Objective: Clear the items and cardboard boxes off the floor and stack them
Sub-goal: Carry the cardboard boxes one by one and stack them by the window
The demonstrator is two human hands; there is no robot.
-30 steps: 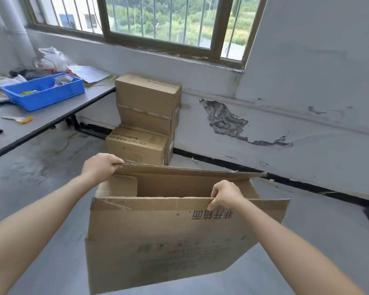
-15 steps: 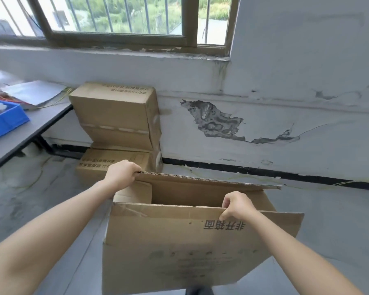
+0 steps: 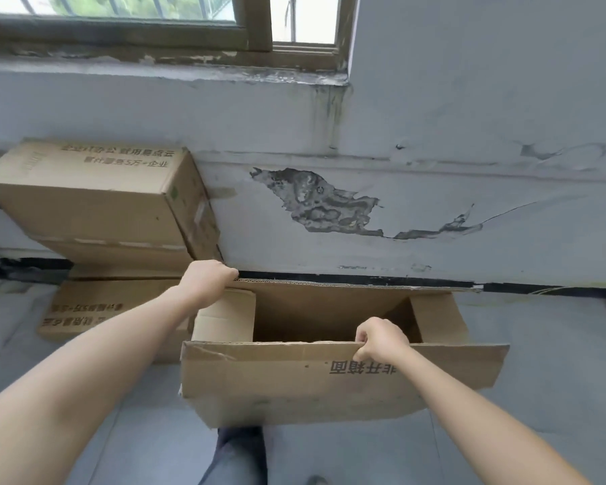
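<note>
Two hands, fingers: the left hand [image 3: 207,281] curls its fingers [image 3: 229,273] over the left end of the far flap [image 3: 347,283]. The right hand [image 3: 378,339] folds its fingers [image 3: 364,339] over the top edge of the near flap [image 3: 259,362], right of its middle. Both grips are closed tight on cardboard.
Held item: one open cardboard box [image 3: 294,397] with its flaps up and upside-down characters printed on the near flap.
Position: carried in front of the person's leg [image 3: 238,456], apparently clear of the floor [image 3: 546,379]. It is near the floor's edge along the wall [image 3: 434,134], just right of the stack.
Weight, judged: light, since two flap grips carry it level and no contents show.
Stiffness, judged: the corrugated walls are fairly stiff, but the flaps hinge at their creases. The near flap is wrinkled at its left corner.
Hold, judged: flap grips let the body swing and twist. Palms on the short side walls or under the bottom corners would suit placing it on a stack.
Stack: the upper box [image 3: 84,201] sits on the lower box [image 3: 95,313] at the wall edge of the floor. Both are closed.
Hidden: the interior of the held box is in shadow, so its bottom cannot be seen. Its underside and both thumbs are out of sight.
Cut off: the frame crops the left side of the stack, and the left forearm covers part of the lower box.
Unclear: the print on the stacked boxes is too blurred to read. Whether more items lie on the floor cannot be told.
</note>
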